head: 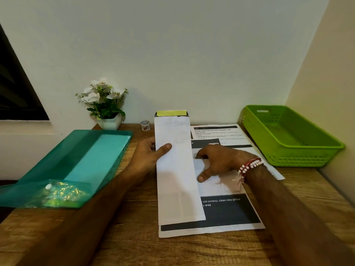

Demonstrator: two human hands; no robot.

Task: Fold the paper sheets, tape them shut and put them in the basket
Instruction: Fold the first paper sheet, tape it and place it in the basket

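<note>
In the head view we are seeing the left hand (151, 152) reaching in from the left and gripping the folded sheet (177, 179) at its left edge, thumb lying across the top face. The strip is running lengthwise away from us, over the printed sheets (230, 212) on the table (124, 237). The right hand (221, 162) is resting palm down on those sheets, thumb spread, wrist bent inward. The hands are apart. The green basket (299, 160) is sitting far right, the tape roll (145, 125) by the wall.
</note>
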